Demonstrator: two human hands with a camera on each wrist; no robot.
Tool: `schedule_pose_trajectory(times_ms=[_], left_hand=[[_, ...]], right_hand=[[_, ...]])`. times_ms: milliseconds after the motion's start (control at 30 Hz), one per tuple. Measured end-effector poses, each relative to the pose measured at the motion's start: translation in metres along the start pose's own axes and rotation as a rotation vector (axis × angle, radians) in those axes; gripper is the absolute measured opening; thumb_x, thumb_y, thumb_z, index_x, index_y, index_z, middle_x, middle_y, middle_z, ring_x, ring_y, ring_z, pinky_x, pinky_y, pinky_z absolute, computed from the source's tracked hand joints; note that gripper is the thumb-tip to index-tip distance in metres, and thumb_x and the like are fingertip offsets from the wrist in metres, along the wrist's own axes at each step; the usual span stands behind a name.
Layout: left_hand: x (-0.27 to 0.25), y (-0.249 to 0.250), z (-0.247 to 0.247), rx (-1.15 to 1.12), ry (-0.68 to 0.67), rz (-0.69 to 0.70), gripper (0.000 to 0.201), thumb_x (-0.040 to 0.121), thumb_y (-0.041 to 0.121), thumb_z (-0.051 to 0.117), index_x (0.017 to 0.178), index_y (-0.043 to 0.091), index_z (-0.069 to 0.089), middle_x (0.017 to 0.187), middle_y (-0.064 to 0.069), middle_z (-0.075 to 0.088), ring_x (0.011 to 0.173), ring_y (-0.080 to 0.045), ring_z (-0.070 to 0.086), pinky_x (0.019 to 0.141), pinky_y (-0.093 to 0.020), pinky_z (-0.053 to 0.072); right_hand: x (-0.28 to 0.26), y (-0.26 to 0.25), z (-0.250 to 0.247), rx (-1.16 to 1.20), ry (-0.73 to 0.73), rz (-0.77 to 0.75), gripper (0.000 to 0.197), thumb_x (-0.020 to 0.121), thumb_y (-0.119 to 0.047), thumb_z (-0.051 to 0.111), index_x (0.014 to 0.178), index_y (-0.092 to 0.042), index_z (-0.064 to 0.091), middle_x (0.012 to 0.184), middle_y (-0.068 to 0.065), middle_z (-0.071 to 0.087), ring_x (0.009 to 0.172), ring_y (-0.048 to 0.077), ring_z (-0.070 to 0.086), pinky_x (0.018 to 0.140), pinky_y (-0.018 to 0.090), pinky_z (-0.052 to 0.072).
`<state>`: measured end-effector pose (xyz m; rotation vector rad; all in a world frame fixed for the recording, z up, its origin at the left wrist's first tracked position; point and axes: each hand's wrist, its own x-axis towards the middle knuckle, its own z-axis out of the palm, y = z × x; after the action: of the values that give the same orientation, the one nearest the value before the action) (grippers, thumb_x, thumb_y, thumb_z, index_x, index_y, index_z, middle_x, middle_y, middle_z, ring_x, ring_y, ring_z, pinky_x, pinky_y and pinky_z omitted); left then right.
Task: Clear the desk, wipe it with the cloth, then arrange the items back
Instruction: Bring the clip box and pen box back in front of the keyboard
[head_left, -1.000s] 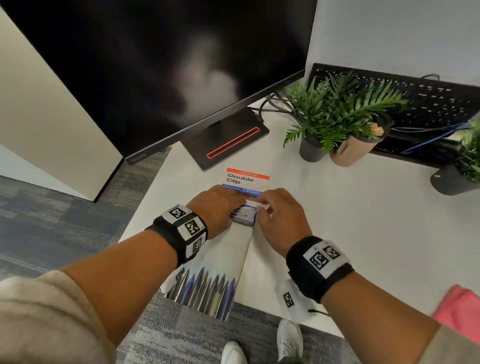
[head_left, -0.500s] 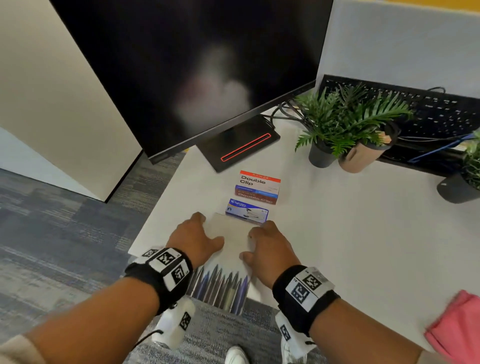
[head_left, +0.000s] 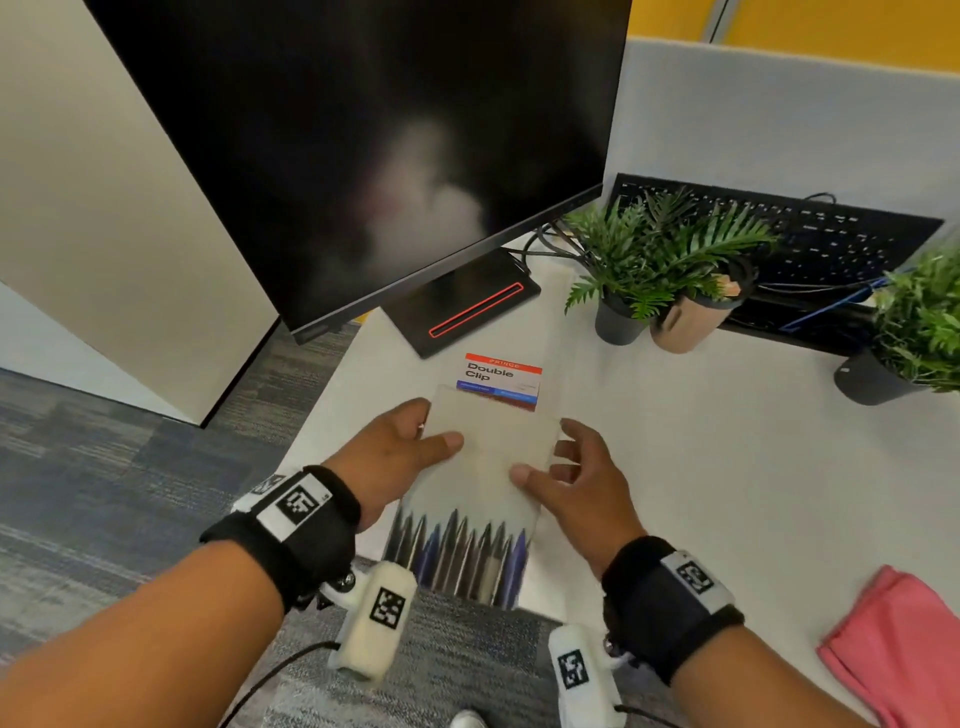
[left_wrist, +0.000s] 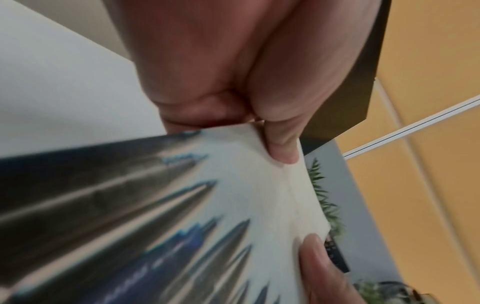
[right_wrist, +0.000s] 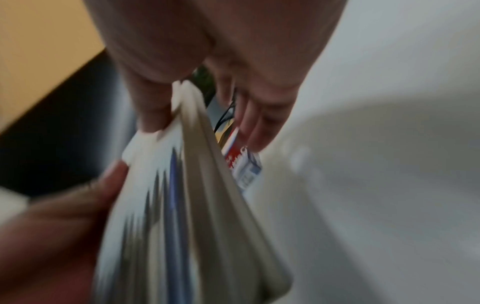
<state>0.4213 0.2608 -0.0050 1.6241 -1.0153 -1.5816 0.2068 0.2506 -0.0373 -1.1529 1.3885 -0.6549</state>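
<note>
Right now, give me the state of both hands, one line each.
Left hand: holding the pen box, thumb on top at its left edge.
Right hand: holding the same pen box at its right edge.

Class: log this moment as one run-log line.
left hand: holds pen pack | right hand: holds pen pack | Double Clip box: on desk | pink cloth: untouched

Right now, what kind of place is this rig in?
Most likely an office cubicle desk. A large dark monitor stands on the white desk, a black keyboard leans against a grey partition panel, and a box of double clips lies near the monitor's base.
</note>
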Motion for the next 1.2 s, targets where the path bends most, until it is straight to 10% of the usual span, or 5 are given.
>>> schedule_pose_trajectory(times_ms=[167,600,900,1067,1200], left_hand=[[0.017,0.061,0.047,-0.080,-0.010,0.073,0.037,0.092,0.033,0.057,0.119,0.008,0.050,0.117,-0.022,0.064,0.108,-0.038,0.064,0.095,-0.058,0.049],[0.044,0.047,0.197,0.204,-0.457,-0.176,0.013,0.093,0.026,0.057,0.093,0.013,0.059,0.078,-0.008,0.068,0.054,-0.014,0.062,0.058,-0.029,0.053],[0.088,0.053,0.276,0.251,-0.322,-0.262,0.017,0.095,0.021,0.056,0.085,0.009,0.050,0.073,-0.009,0.062,0.051,-0.015,0.058,0.054,-0.029,0.050],[0.117,0.047,0.289,0.817,-0.124,-0.074,0.058,0.079,0.040,0.066,0.127,0.012,0.048,0.120,-0.006,0.058,0.108,-0.023,0.060,0.093,-0.031,0.049],[0.126,0.048,0.309,0.978,-0.189,0.013,0.061,0.065,0.038,0.074,0.116,0.023,0.046,0.113,-0.003,0.050,0.096,-0.020,0.059,0.085,-0.031,0.054]], right_hand=[[-0.008,-0.023,-0.044,0.452,-0.279,-0.065,0.038,0.094,-0.002,0.052,0.131,-0.012,0.053,0.125,0.010,0.066,0.116,0.029,0.062,0.098,0.044,0.049],[0.007,0.026,-0.188,-0.162,0.512,-0.004,0.033,0.095,-0.042,0.050,0.076,-0.016,0.056,0.073,0.002,0.061,0.075,0.025,0.058,0.063,0.030,0.045],[0.041,0.052,-0.262,-0.288,0.521,0.146,0.043,0.097,-0.043,0.044,0.106,-0.004,0.060,0.099,0.012,0.063,0.101,0.032,0.059,0.083,0.031,0.044],[0.054,0.056,-0.292,-0.631,0.460,0.168,0.068,0.089,-0.058,0.047,0.143,-0.019,0.037,0.138,0.010,0.047,0.128,0.028,0.044,0.104,0.036,0.039],[0.058,0.075,-0.302,-0.860,0.110,0.011,0.095,0.067,-0.072,0.057,0.146,-0.033,0.022,0.148,0.007,0.035,0.140,0.026,0.028,0.111,0.038,0.032]])
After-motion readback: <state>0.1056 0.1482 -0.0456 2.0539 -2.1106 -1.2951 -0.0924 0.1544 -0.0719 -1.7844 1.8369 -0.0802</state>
